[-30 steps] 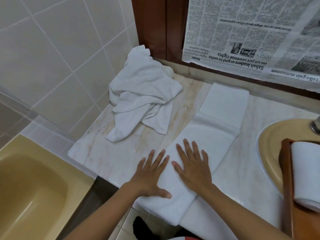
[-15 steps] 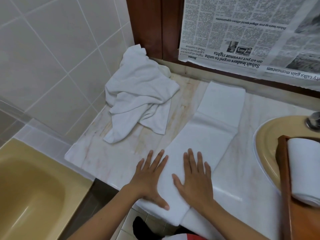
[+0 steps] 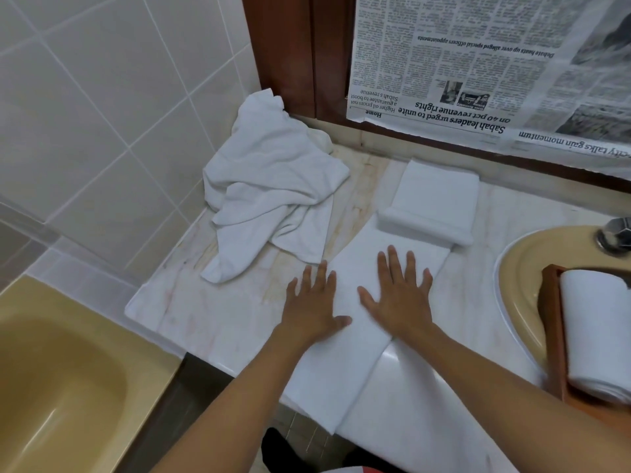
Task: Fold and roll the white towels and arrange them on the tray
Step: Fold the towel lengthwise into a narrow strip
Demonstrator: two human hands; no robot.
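A long folded white towel (image 3: 341,367) lies on the marble surface (image 3: 191,312). Its long axis runs diagonally from the near edge, where its end hangs over, up and to the right toward the newspaper-covered wall (image 3: 478,63). Its far end is doubled back into a thick flat fold. Both hands are released and flat, fingers straight and spread. The left hand (image 3: 314,302) presses the strip's left edge, with its outer fingers on the bare marble. The right hand (image 3: 399,295) rests fully on the towel, just short of the fold. A crumpled white towel (image 3: 273,192) sits in the far left corner, apart from the strip. To the right, a rolled towel (image 3: 597,332) lies on a wooden tray (image 3: 551,329) over the yellow sink (image 3: 512,285), its axis running near to far.
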